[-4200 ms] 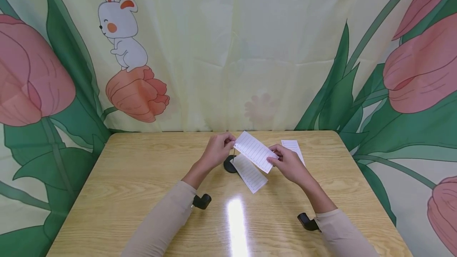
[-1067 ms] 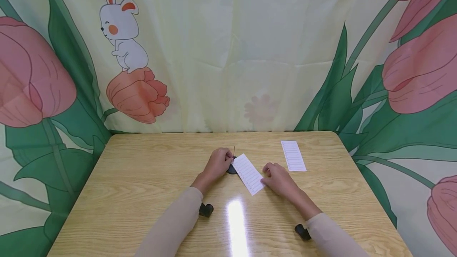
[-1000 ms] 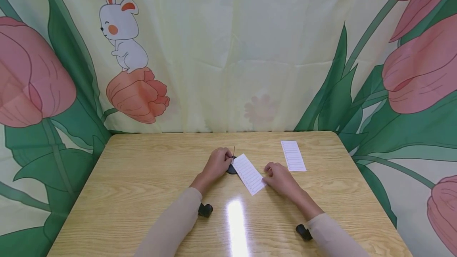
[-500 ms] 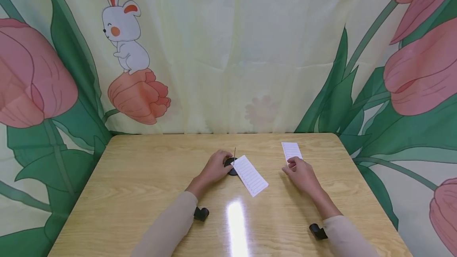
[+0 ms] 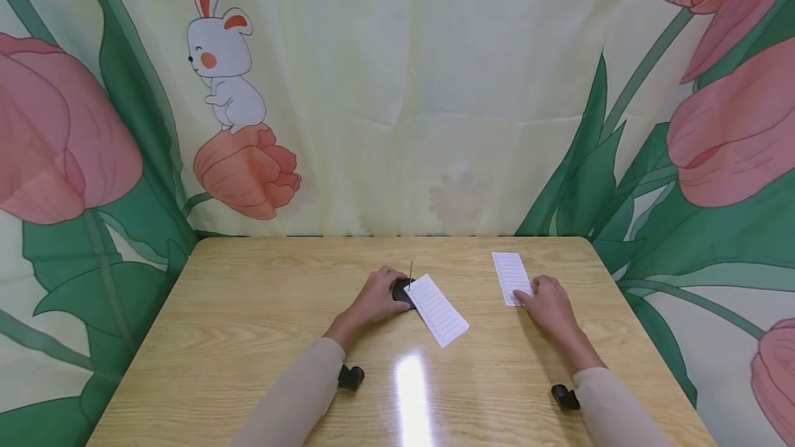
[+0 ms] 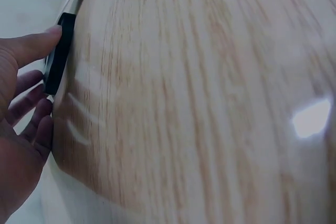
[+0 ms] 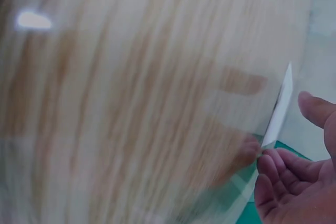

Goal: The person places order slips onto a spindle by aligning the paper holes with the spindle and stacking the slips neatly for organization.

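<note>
My left hand (image 5: 375, 295) grips a receipt spike by its round black base (image 5: 401, 292), from which a thin rod stands upright. In the left wrist view the thumb lies on the base (image 6: 60, 53) and the fingers are at its far edge. A ruled white paper slip (image 5: 437, 310) slants from the rod towards the front right, its upper corner at the rod. My right hand (image 5: 551, 305) is at the near end of a second ruled slip (image 5: 511, 273). The right wrist view shows fingers at the edge of this slip (image 7: 278, 109), the thumb raised apart from it.
The wooden table (image 5: 261, 336) ends at the back against a curtain (image 5: 366, 109) printed with tulips and a rabbit. A bright light reflection (image 5: 413, 392) lies on the tabletop near the front. Black wrist cameras sit below both forearms.
A slip held by both hands is now lowered at the spike's base. My right hand has left it and moved right to the second slip. My left hand has shifted onto the base.
</note>
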Demonstrator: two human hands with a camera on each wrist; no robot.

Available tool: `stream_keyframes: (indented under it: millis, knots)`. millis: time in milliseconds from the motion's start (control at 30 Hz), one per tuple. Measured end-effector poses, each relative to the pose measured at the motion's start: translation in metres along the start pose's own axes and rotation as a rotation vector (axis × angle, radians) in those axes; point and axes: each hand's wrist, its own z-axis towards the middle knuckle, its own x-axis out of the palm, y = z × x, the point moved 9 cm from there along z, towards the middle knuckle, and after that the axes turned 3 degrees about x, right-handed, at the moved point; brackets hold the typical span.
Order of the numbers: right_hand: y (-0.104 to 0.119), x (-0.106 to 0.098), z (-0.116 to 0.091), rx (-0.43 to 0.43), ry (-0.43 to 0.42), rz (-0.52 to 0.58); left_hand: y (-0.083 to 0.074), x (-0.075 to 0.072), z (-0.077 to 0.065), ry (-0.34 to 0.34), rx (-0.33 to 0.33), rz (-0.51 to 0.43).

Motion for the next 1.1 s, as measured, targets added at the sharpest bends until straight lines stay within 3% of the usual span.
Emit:
stream_keyframes:
  millis: [433, 733, 1100]
  knots:
    - [-0.004, 0.006, 0.004, 0.011, 0.008, -0.024, -0.004, -0.001, -0.001, -0.014, 0.003, -0.007]
    - [-0.004, 0.01, 0.012, 0.072, 0.095, 0.021, -0.002, -0.003, -0.001, -0.016, 0.003, -0.007]
    - [-0.015, 0.01, 0.017, 0.11, 0.094, 0.108, -0.002, -0.001, -0.001, -0.013, -0.007, -0.003]
